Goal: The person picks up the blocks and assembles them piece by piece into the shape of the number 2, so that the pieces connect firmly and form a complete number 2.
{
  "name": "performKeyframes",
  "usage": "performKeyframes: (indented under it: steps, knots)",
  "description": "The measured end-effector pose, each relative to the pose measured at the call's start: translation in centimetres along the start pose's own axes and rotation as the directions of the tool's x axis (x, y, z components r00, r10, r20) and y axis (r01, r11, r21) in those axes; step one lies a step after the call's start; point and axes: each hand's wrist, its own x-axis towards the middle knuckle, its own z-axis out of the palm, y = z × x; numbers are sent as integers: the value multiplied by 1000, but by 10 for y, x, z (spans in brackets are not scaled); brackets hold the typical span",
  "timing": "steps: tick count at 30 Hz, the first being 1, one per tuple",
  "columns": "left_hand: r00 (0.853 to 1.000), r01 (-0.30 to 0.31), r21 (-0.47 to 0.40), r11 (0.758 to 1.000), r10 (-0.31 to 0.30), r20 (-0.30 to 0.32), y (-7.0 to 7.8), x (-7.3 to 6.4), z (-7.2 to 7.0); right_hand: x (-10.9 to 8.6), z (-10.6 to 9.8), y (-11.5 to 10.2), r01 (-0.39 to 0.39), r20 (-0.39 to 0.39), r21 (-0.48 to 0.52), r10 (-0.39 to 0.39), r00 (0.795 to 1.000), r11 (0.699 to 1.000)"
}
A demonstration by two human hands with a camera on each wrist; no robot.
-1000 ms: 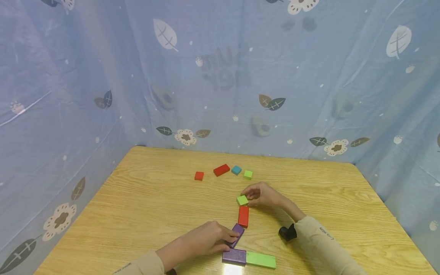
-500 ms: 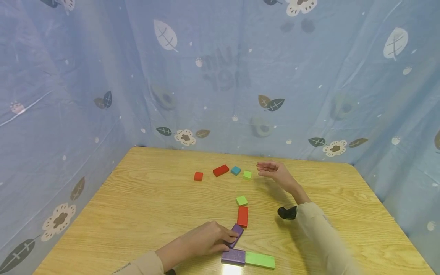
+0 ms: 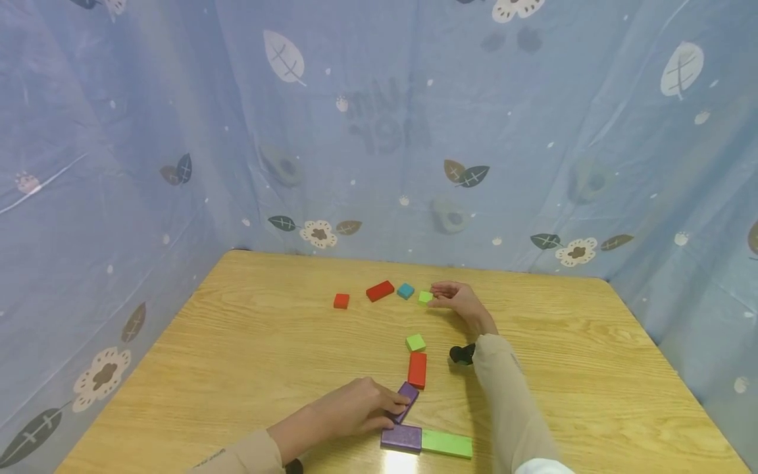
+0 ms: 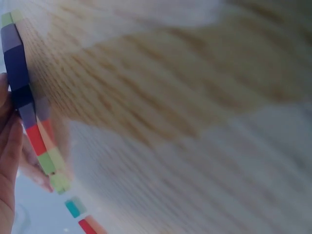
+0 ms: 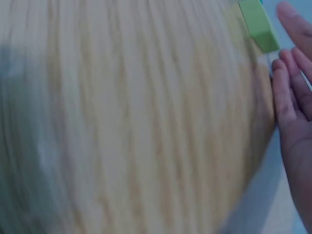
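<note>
My left hand (image 3: 361, 408) holds a slanted purple block (image 3: 408, 391), fingers over its top and thumb by its near end. A second purple block (image 3: 401, 438) lies just nearer, end to end with a long green block (image 3: 447, 444). Beyond the slanted block, a red block (image 3: 417, 370) and a small green block (image 3: 416, 343) carry on the line. Farther back, my right hand (image 3: 460, 304) is beside another small green block (image 3: 425, 297). In the right wrist view, that green block (image 5: 258, 25) sits just past the parted thumb and fingertips.
At the back of the wooden table (image 3: 266, 342) lie a blue block (image 3: 405, 291), a red oblong block (image 3: 380, 290) and a small red block (image 3: 341, 301). A blue patterned curtain (image 3: 367, 191) hangs behind the table and along its sides.
My right hand has let go of the small green block at the line's end, moved back and right, then come leftward to the farther green block. The left hand has stayed put.
</note>
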Motion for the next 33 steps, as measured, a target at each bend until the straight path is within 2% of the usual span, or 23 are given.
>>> performKeyframes:
  steps: [2,5,10,18,23,33]
  knots:
    - [1000,2,-3,1000,-2,1,0,-1,0,2,5,-4,12,20,-73,-11,1000,997]
    - [1000,2,-4,1000,-2,-3,-1,-1,0,4,10,-8,26,10,-204,-25,1000,979]
    - [1000,-1,-7,1000,1,-18,-1,-1,1,6,11,-4,36,-60,-288,-56,997,957]
    - [1000,1,-17,1000,-1,-6,2,1,1,4,2,0,21,-111,-228,-47,993,973]
    - [1000,-6,-1,1000,6,-18,1,-1,1,5,-2,-9,66,-90,-178,-83,992,982]
    - [1000,-13,-4,1000,13,-18,-1,-1,3,-2,-4,-28,118,-8,-198,-122,992,973]
